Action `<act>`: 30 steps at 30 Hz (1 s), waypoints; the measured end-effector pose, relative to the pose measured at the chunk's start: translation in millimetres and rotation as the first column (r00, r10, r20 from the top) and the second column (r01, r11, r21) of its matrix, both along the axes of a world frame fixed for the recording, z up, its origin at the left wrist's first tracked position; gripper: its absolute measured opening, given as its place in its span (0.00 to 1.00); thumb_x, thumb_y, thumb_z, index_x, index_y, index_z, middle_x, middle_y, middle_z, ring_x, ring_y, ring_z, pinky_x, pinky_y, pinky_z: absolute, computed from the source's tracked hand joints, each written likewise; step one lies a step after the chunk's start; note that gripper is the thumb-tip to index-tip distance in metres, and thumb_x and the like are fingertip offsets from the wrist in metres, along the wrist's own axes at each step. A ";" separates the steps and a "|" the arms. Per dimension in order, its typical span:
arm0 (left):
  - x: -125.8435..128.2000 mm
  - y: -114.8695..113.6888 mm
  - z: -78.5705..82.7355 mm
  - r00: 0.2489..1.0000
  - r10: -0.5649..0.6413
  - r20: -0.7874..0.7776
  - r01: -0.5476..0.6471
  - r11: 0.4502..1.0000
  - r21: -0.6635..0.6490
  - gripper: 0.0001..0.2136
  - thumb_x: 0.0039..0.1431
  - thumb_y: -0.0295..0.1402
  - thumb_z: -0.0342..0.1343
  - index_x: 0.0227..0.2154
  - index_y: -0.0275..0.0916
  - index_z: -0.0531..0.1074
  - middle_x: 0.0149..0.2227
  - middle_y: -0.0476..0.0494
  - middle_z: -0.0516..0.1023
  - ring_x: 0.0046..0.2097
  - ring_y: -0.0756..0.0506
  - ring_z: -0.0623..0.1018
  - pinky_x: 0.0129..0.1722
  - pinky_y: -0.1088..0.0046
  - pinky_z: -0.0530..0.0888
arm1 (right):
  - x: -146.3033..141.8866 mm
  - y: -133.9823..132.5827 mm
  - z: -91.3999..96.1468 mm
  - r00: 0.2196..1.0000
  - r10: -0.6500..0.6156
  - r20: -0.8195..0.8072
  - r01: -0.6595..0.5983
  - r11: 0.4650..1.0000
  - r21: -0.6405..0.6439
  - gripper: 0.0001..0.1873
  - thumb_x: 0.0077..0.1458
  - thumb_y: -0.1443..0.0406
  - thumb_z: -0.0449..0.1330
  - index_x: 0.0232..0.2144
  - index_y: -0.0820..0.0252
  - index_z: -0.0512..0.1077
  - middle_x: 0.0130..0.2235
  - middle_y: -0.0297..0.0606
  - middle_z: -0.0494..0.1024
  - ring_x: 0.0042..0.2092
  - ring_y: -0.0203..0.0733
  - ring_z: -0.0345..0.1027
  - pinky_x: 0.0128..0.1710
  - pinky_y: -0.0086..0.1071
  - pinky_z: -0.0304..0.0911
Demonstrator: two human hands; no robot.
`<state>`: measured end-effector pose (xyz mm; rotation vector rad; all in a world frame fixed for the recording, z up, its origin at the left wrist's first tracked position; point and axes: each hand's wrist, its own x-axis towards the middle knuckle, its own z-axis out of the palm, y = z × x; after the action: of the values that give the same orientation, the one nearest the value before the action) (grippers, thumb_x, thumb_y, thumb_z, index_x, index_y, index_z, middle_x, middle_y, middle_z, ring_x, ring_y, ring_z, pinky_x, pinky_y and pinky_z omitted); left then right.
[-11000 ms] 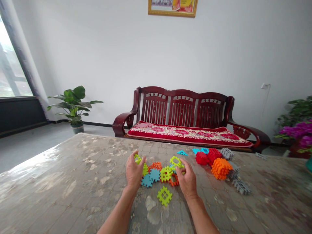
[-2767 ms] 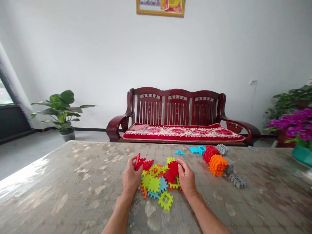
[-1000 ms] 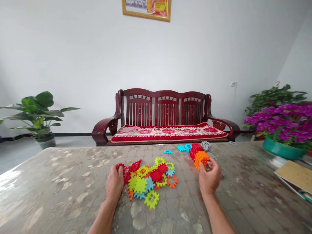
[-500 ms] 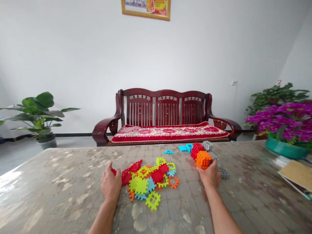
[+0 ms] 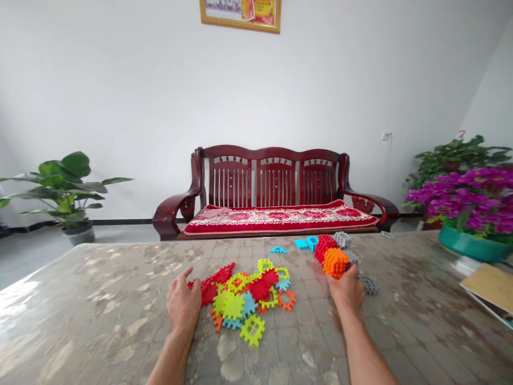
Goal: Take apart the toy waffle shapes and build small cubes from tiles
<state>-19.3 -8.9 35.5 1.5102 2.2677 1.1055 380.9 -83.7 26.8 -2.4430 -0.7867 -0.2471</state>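
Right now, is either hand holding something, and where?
The right hand is at the near side of the orange stack, but its grip can't be told. The left hand is beside red pieces; grip unclear too.

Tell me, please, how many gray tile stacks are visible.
3: the far gray stack beyond the red stack, the middle gray stack right of the orange stack, and the near gray stack beside the right hand, which may hide more.

- The orange stack (image 5: 335, 263), right: matt plastic, its toothed surface looking rough.
- The lime pieces (image 5: 232, 306), nearer the left: smooth, flat-faced plastic.
- The near tabletop (image 5: 304, 337): smooth, glossy, with white glare at left.
- The far bench (image 5: 231, 179): polished, glossy wood.
- Its seat cover (image 5: 280, 216): soft-looking matt cloth.
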 end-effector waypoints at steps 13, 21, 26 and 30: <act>0.5 1.0 -1.2 0.998 -0.010 -0.055 0.009 1.000 -0.022 0.22 0.61 0.37 0.45 0.56 0.40 0.69 0.54 0.35 0.72 0.54 0.36 0.73 0.53 0.59 0.69 | -9.1 -6.0 9.7 1.000 0.016 -0.016 -0.017 0.998 -0.065 0.32 0.53 0.51 0.56 0.55 0.64 0.62 0.37 0.51 0.79 0.40 0.57 0.75 0.39 0.41 0.67; 4.4 -1.4 0.9 0.999 0.003 -0.045 -0.003 1.000 0.002 0.21 0.61 0.35 0.45 0.55 0.40 0.69 0.54 0.37 0.72 0.54 0.38 0.72 0.53 0.62 0.69 | -14.4 -3.7 6.0 0.983 0.153 -0.099 -0.158 0.987 -0.039 0.38 0.52 0.52 0.58 0.60 0.63 0.58 0.43 0.50 0.79 0.44 0.54 0.75 0.40 0.39 0.66; 5.9 -2.9 1.8 0.998 -0.010 -0.064 0.011 1.000 0.019 0.20 0.61 0.35 0.46 0.54 0.40 0.69 0.54 0.37 0.72 0.55 0.37 0.72 0.53 0.61 0.68 | -16.4 -0.6 -0.2 0.968 0.246 -0.048 -0.245 0.969 0.017 0.35 0.51 0.56 0.59 0.59 0.63 0.59 0.47 0.48 0.78 0.47 0.51 0.74 0.43 0.36 0.64; 5.6 -2.2 0.5 0.996 -0.020 -0.083 0.022 1.000 0.022 0.20 0.61 0.34 0.46 0.55 0.40 0.69 0.54 0.37 0.72 0.55 0.38 0.71 0.54 0.62 0.68 | -17.1 -1.0 -2.2 0.959 0.283 -0.012 -0.283 0.959 0.020 0.32 0.52 0.59 0.58 0.58 0.63 0.61 0.47 0.47 0.78 0.47 0.50 0.73 0.44 0.35 0.64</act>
<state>-13.7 -11.2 36.0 1.6137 2.2941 1.0866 363.8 -84.7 24.6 -2.2762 -1.1088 -0.1263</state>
